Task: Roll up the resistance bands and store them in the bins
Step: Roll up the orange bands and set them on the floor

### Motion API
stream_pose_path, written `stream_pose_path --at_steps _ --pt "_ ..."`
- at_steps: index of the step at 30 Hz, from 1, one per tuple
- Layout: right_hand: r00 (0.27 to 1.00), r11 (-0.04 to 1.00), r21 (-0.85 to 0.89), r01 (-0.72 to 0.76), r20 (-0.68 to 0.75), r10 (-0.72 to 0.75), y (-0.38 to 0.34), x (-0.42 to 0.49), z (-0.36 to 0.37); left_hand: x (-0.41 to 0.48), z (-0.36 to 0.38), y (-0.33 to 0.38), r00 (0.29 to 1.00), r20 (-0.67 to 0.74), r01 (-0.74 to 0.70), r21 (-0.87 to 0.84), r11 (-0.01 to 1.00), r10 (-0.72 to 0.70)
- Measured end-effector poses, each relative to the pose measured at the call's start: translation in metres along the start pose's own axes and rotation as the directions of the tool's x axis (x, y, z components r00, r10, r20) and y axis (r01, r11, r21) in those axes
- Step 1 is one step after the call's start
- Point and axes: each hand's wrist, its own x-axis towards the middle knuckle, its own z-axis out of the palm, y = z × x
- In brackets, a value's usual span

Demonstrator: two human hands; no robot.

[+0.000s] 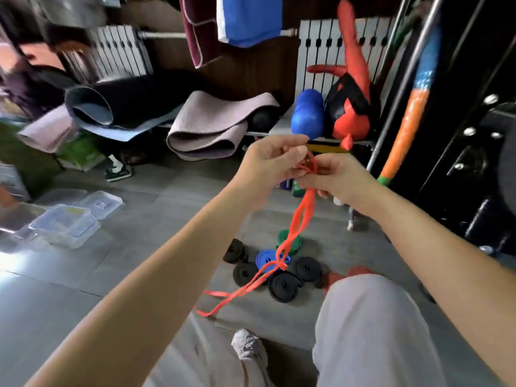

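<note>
Head view. Left hand (272, 160) and right hand (342, 177) meet just above centre of frame. Fingers of both curled, pinching top of orange band (301, 216), where small coil seems to begin. Rest of band hangs twisted down centre, tail on floor at lower centre. Rolled bands (283, 286), black, blue and green, lie on floor beneath. Clear bins (64, 226) at left edge, well apart.

Likely risks: crossed strands could snag or make roll lumpy. Slack pinch could let coil spring open.
</note>
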Motion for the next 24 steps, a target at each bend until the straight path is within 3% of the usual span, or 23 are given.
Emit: stream_pose_path --at_steps 3,5,7,11,17,20,24 --pt "0.996 0.999 0.018 0.037 -0.078 -0.035 -0.013 -0.018 -0.020 -0.003 0.007 0.009 0.999 -0.034 -0.015 0.266 0.964 0.025" --pt "0.997 1.000 0.013 0.018 -0.072 -0.017 -0.012 -0.030 -0.028 -0.007 0.009 0.011 1.000 0.013 -0.022 0.436 0.899 0.018" --pt "0.999 0.999 -0.005 -0.052 -0.016 0.052 -0.005 -0.040 -0.028 -0.011 0.008 0.011 0.998 0.061 -0.022 0.484 0.875 -0.009" --pt "0.986 0.987 -0.043 -0.156 0.049 0.158 0.017 -0.047 -0.013 -0.016 0.007 0.000 0.996 0.080 -0.003 0.414 0.910 -0.033" --pt "0.997 0.974 -0.215 -0.075 -0.052 0.065 0.051 -0.043 -0.002 -0.006 0.002 -0.028 0.999 0.005 0.030 0.372 0.928 -0.035" --pt "0.994 0.982 -0.179 -0.060 -0.102 0.042 0.068 -0.038 -0.004 0.001 0.002 -0.044 0.997 -0.003 0.075 0.318 0.945 -0.078" --pt "0.990 0.996 -0.036 -0.079 -0.120 0.075 0.088 -0.034 0.009 0.005 0.010 -0.072 0.989 -0.026 0.148 0.109 0.983 -0.146"
